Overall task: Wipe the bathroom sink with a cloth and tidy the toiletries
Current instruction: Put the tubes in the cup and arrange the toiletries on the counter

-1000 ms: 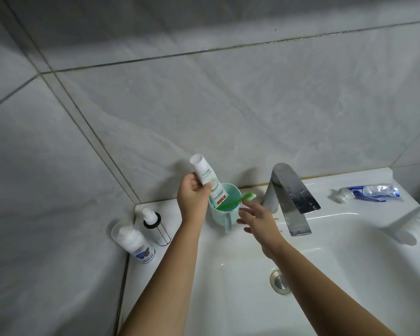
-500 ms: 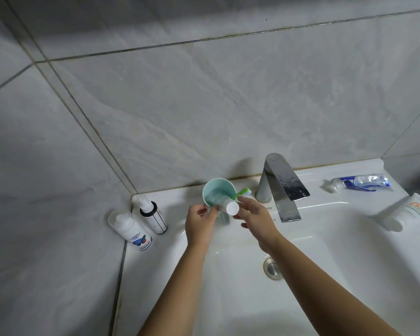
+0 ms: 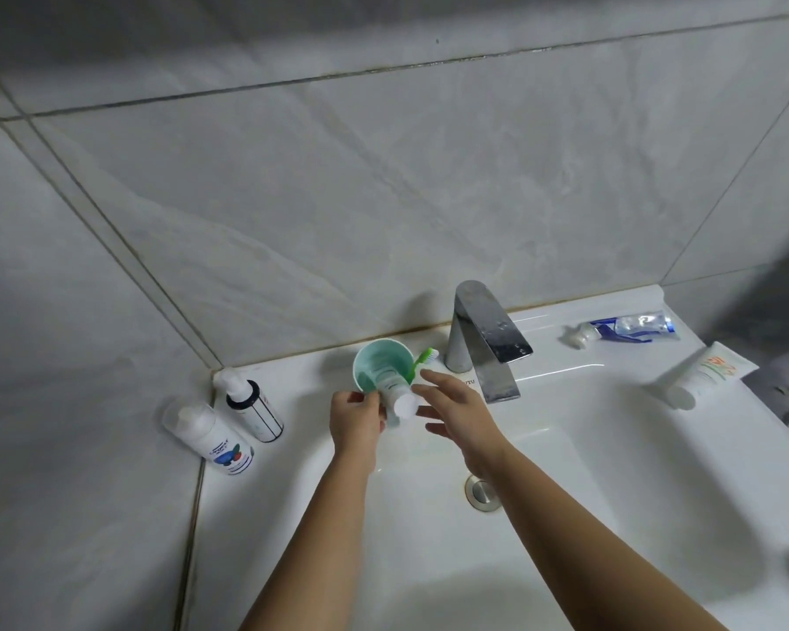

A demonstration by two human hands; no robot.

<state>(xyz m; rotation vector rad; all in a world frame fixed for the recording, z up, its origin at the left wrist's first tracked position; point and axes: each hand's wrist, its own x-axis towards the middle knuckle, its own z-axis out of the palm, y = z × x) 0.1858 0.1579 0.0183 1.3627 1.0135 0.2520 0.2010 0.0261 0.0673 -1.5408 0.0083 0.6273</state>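
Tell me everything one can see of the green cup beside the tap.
The cup is pale teal, plastic by its look, with a handle on its near side. It stands on the sink ledge, left of the tap. A green toothbrush and a white tube lean inside. The left hand touches its near side; whether it holds it is unclear.

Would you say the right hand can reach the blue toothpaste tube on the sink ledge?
Probably yes: the right hand holds nothing, but must skirt the faucet standing between it and the tube.
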